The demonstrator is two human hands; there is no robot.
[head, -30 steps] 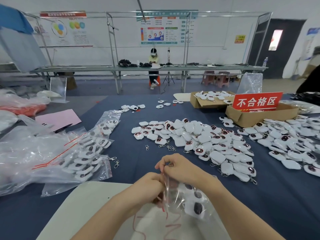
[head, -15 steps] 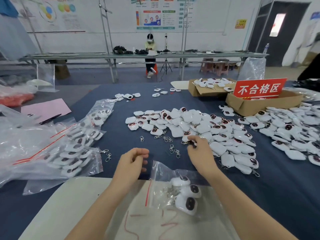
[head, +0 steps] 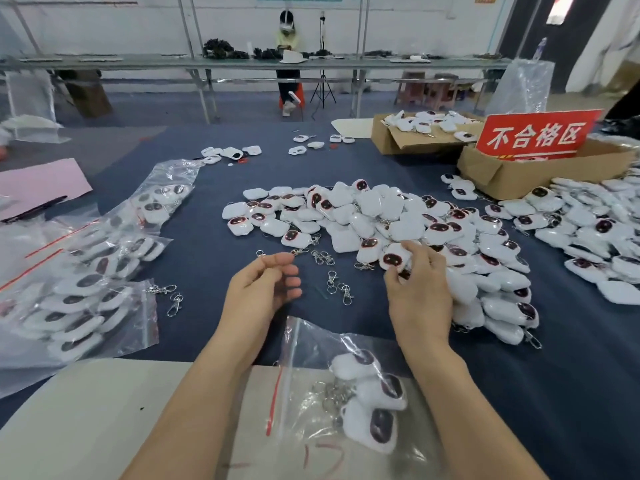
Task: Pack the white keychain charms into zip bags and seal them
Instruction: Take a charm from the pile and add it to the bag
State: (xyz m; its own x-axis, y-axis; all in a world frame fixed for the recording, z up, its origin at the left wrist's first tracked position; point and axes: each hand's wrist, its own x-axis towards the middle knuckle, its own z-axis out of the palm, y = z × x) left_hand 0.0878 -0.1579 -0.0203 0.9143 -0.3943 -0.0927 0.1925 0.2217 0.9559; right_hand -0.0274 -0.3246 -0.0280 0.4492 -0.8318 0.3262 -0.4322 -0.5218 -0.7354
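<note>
Right hand point(head: 419, 296) pinching a white charm point(head: 393, 260) at the pile point(head: 374, 209) edge, left hand point(head: 263, 292) loosely curled, zip bag point(head: 311, 344) nearest

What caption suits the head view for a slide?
Right hand grips a white charm at the pile; left hand open, empty.

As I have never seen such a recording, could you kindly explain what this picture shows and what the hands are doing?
No machine here: a person works with bare hands, and the camera, worn on the head, looks forward and down. The left hand hangs loosely curled and holds nothing. The fingers of the right hand pinch one white charm at the edge of the loose pile on the blue table. Nearest the camera lies a clear zip bag with three charms inside. Filled bags lie to the left, loose metal clasps between the hands, and a cardboard box with a red sign far right.
</note>
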